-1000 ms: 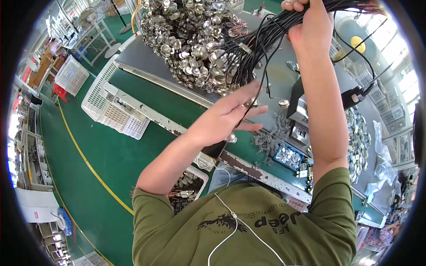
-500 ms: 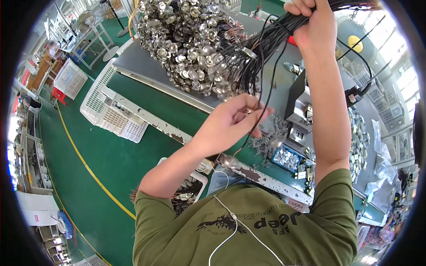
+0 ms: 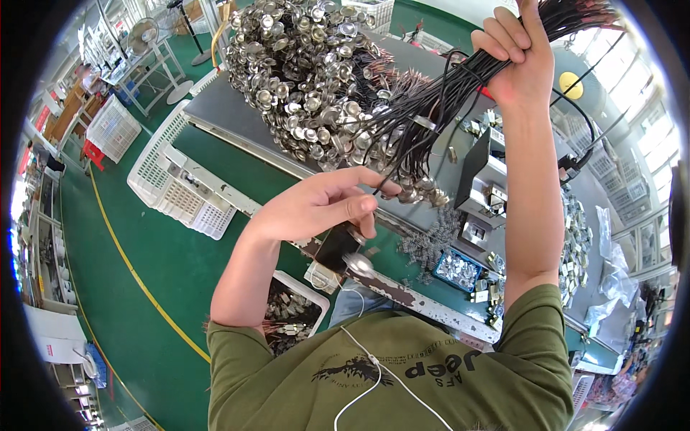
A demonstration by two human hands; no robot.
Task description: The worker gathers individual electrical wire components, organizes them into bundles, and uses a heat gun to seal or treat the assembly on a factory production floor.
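Black wire bundle [image 3: 453, 90] clenched in the right hand [image 3: 521, 61], above the bench [image 3: 233, 118]

Nearest, a white bin [image 3: 323, 300] holds metal parts [image 3: 290, 329]. The left hand [image 3: 316, 208] half-curls; whether it grips a wire, I cannot tell. Beyond, a blue tray [image 3: 451, 283] holds silvery pieces [image 3: 458, 267]. Well beyond stands a white crate [image 3: 113, 126], contents unclear.

Olive-green short-sleeved T-shirt [image 3: 460, 402]; black winged print [image 3: 353, 371], dark lettering [image 3: 444, 369] across chest; thin white forked cord [image 3: 359, 345], small white slider [image 3: 374, 359].
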